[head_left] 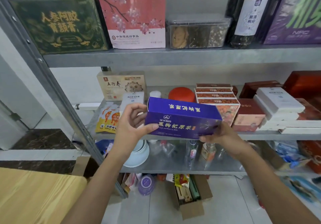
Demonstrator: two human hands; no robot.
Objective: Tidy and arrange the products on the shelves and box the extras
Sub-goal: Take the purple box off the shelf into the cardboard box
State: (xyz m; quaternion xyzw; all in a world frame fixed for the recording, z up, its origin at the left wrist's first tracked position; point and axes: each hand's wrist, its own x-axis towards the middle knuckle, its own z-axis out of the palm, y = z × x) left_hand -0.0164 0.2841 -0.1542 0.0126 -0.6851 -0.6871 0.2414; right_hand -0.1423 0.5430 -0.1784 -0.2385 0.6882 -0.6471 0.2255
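My left hand [132, 121] curls round the left end of the purple box [182, 119], thumb pressed on its front face. My right hand [220, 133] grips its lower right corner. The box is held mid-frame, its long axis running left to right, right end dipping slightly, printed front facing me. Behind it lies the middle shelf [260, 135], with stacked red boxes [215, 95] just beyond.

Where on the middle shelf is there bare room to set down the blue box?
Bare middle shelf shows behind the red tin, between beige box and date boxes. Right end is crowded with white boxes. Behind the held blue box is hidden.
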